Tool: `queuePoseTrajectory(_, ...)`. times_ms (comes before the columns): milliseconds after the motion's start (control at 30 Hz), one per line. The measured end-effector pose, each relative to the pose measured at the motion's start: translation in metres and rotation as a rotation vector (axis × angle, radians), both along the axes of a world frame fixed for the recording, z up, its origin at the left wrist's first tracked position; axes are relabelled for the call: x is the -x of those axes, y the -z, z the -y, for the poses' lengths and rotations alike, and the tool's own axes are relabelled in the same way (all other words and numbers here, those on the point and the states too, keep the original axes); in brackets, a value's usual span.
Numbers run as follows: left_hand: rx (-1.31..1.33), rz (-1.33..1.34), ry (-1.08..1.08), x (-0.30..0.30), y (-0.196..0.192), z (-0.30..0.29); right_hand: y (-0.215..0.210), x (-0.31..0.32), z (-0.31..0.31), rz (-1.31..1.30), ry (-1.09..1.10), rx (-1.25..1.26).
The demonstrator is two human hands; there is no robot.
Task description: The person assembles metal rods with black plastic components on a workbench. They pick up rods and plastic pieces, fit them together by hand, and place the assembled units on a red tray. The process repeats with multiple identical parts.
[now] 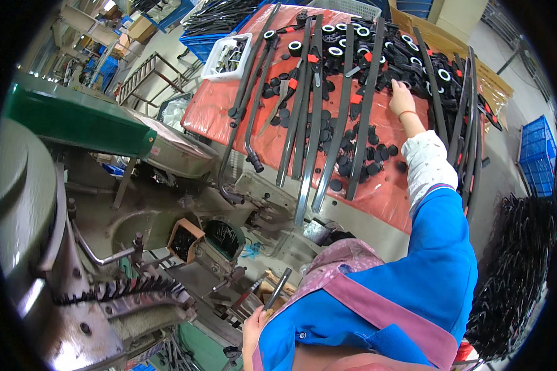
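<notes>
One hand at the parts heap, the other on a bar

From where I stand, the work looks, to my eye, partway through a pick. The worker's right hand (402, 99) reaches across to the far side, fingertips down among the loose black parts (408, 69); I can't tell whether they have closed on one. Near the body, the left hand (252, 334) has its fingers wrapped around the lower end of a short dark bar (278, 289), which tilts up and to the right, well apart from the table. So the bar is in hand; plenty of parts lie unsorted, and I can't pick out any finished piece.

The table (207, 117) wears a shiny red cover. Long flat bars (364, 114) lie across it from far to near, several poking past the near edge. Round black caps (372, 168) are scattered between them, and wheels with white rings (444, 75) sit in the far heap. A white bin (226, 75) of metal pieces stands at the far left.

Around it is a crowded workshop: a green machine (74, 117) on the left, an open carton (195, 229) below the table's near edge, blue crates (537, 148) on the right, and nearer, a great bristling pile of black rods (507, 272).
</notes>
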State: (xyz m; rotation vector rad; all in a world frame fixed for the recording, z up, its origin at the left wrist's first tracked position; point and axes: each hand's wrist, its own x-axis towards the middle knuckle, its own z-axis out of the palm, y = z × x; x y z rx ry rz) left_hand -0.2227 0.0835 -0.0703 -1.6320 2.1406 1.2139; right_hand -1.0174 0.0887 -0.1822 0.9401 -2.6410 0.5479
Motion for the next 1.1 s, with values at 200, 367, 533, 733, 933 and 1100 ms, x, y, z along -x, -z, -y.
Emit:
queuePoseTrajectory(200, -0.038, 0.067, 0.015, 0.036, -0.017, -0.004, -0.032, 0.032, 0.036, 0.314, 0.120, -0.398)
queuePoseTrajectory(367, -0.038, 0.025, -0.013, 0.038, -0.006, 0.002, -0.005, 0.042, 0.004, 0.211, 0.066, -0.350)
queuePoseTrajectory(533, -0.058, -0.033, -0.005, 0.042, 0.008, 0.006, -0.007, -0.013, -0.059, 0.034, -0.147, -0.159)
queuePoseTrajectory(733, -0.074, -0.092, 0.011, 0.052, 0.014, 0.014, -0.032, -0.055, -0.062, -0.135, 0.044, -0.019)
queuePoseTrajectory(933, 0.044, -0.147, 0.003, 0.058, 0.002, 0.005, -0.037, -0.039, -0.003, 0.252, 0.148, -0.435)
queuePoseTrajectory(1100, 0.151, -0.053, -0.007, 0.054, -0.014, -0.004, -0.024, -0.030, -0.037, 0.399, -0.025, 0.117)
